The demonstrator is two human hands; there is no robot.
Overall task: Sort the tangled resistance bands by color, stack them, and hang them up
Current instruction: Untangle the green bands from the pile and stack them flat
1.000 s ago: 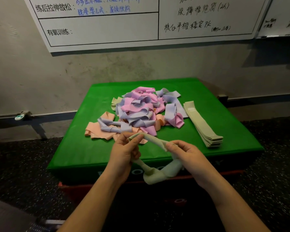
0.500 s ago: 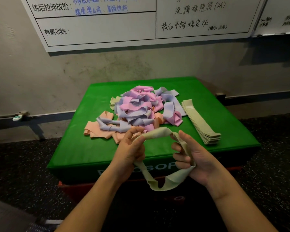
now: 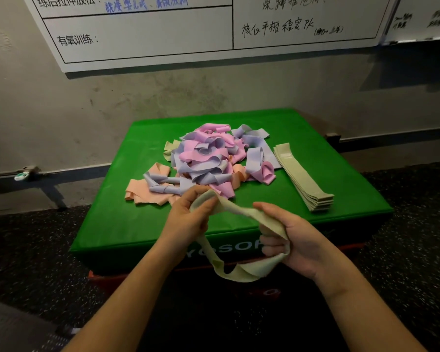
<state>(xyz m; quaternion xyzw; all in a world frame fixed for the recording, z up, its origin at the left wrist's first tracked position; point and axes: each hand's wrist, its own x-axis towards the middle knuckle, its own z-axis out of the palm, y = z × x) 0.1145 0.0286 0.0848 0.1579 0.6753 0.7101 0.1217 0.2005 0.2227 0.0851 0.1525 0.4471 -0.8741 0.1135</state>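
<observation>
Two-handed grip on green band (image 3: 241,212)

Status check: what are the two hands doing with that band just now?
Left hand and right hand both grip one pale green band, loop hanging twisted. Green stack flat on the mat. Mixed pile unsorted.

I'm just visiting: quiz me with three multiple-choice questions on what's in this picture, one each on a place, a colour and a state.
1. Where is the neat stack of pale green bands?
A. right of the tangled pile
B. left of the pile
C. on the floor

2. What colour is the held band?
A. pink
B. pale green
C. lilac

3. How is that band held?
A. by both hands
B. by one hand
C. lying loose

Answers:
1 A, it lies on the green pad right of the tangled pile.
2 B, it matches the stack.
3 A, the left hand and right hand both grip it.
</observation>
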